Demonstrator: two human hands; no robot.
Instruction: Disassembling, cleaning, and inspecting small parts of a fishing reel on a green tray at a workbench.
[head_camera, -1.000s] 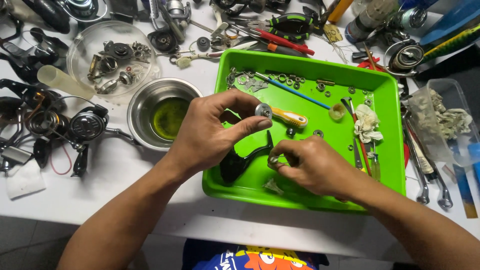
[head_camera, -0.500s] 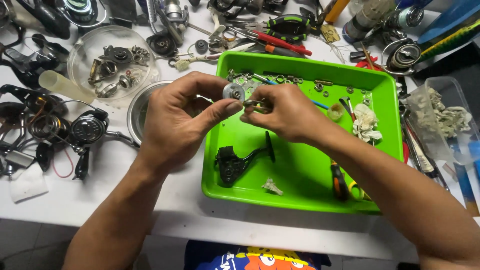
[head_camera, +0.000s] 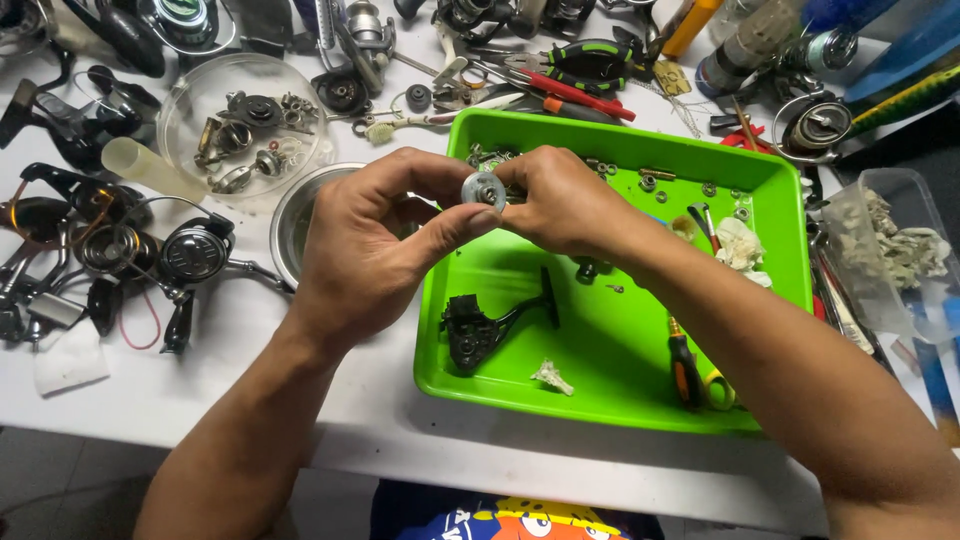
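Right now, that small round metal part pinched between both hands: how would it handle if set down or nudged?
The round metal part looks rigid and dense for its size. Being disc-shaped, it would probably roll if set on edge. Its smooth, shiny face suggests it could slip; the left hand and right hand pinch it by fingertips only.

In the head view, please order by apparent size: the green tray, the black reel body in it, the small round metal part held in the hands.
1. green tray
2. black reel body
3. round metal part, though held nearer the camera

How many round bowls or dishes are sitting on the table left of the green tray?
2. A clear plastic dish holding small metal parts sits at upper left. A steel bowl is beside the green tray, mostly hidden behind the left hand. More may be hidden.
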